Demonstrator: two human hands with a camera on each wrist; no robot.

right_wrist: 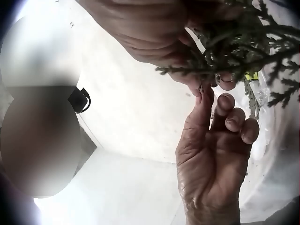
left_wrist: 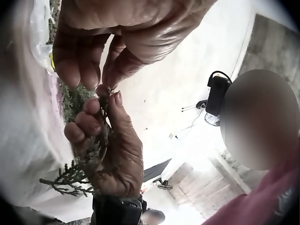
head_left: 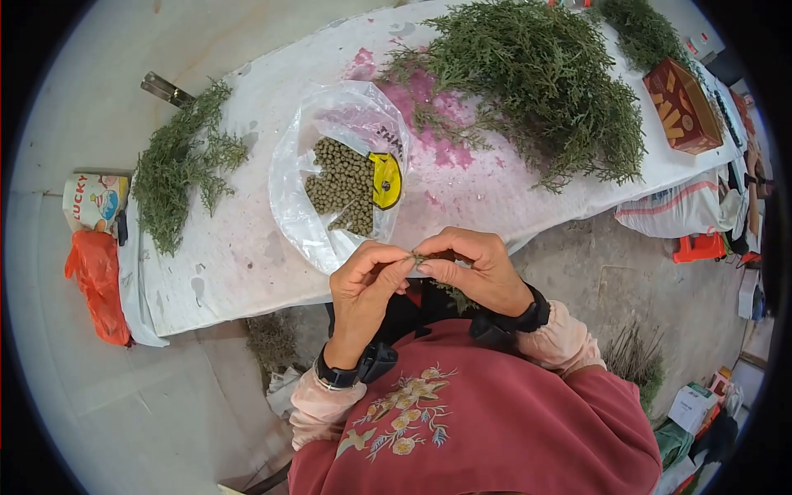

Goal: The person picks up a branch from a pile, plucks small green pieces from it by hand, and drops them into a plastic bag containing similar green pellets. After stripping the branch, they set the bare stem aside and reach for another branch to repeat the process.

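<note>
Both hands meet over the front edge of the table, fingertips nearly together. My right hand (head_left: 483, 268) grips a green evergreen sprig (right_wrist: 253, 65), thumb and fingers round its stem, the leafy branches trailing back past the palm. With thumb and index finger, my left hand (head_left: 363, 285) pinches the stem's end (left_wrist: 108, 90), while its other fingers are loosely bent in the right wrist view. Just beyond the hands lies an open clear plastic bag (head_left: 285, 190) of small round brownish-green pellets (head_left: 338, 186). A yellow label (head_left: 384, 180) shows on the bag.
A large heap of evergreen branches (head_left: 536, 82) covers the table's (head_left: 239, 272) back right; a smaller pile (head_left: 177, 165) lies left. A red snack box (head_left: 683, 107) stands at the far right. An orange-red plastic bag (head_left: 99, 285) hangs at the left end. Cut stems (head_left: 635, 359) lie on the floor.
</note>
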